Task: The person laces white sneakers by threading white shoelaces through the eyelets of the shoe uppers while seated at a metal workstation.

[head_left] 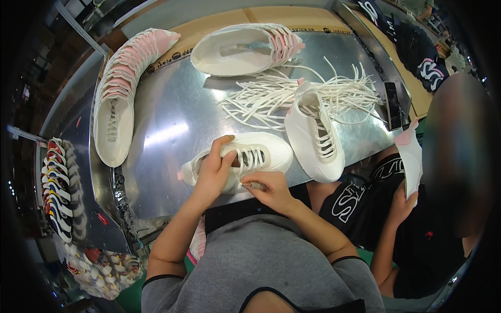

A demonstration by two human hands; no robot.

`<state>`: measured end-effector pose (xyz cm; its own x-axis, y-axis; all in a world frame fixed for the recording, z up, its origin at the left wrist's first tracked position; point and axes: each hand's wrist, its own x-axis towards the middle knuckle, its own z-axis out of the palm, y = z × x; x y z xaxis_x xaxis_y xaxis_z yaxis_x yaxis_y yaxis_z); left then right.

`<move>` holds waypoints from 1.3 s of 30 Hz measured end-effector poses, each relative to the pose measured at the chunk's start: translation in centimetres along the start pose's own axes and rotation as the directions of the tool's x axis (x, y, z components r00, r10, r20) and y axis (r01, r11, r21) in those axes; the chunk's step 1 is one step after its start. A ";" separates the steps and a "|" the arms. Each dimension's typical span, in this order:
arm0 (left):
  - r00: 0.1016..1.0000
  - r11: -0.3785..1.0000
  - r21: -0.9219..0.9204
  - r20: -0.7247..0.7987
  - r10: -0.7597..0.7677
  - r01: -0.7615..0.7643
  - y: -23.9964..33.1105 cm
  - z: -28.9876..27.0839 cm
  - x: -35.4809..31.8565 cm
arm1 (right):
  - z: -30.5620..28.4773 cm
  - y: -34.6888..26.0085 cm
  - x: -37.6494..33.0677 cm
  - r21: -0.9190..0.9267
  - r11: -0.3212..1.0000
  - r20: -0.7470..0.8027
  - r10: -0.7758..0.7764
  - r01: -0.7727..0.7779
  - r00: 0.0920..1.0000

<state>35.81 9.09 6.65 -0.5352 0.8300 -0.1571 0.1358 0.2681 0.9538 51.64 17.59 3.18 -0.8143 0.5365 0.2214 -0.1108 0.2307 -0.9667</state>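
A white shoe upper lies on its side before me on the metal tabletop, its toe to the right and a lace run through part of its eyelets. My left hand grips it by the opening, fingers inside and thumb near the lacing. At the near eyelet edge my right hand is closed in a pinch; a small greyish thing shows between the fingers, too hidden to name. Just to the right stands another white upper, laced, with a pink heel tab.
White laces lie loose in a pile behind. Nested white uppers and a longer curved stack occupy the back and left. A black phone rests at the right edge. Beside me a co-worker's hand holds a white piece.
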 end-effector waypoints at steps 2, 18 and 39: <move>1.000 0.998 0.060 -0.003 0.024 -0.023 1.2 -1.0 -1.4 | -1.0 -0.1 -0.6 -0.053 0.998 0.086 0.040 -0.035 0.995; 0.942 0.815 0.485 0.065 0.328 -0.317 -0.5 -0.1 -5.8 | 1.2 1.3 -2.5 0.143 0.932 -0.010 0.339 -0.334 0.941; 0.965 0.924 0.352 0.255 0.059 -0.150 1.7 -1.7 -4.1 | -0.9 -1.6 0.2 0.278 0.888 0.004 0.379 -0.366 0.925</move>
<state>36.77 5.32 9.39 -0.2961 0.9416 -0.1603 0.4995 0.2957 0.8143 52.10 18.04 4.90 -0.7977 0.5807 -0.1626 0.0411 -0.2166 -0.9754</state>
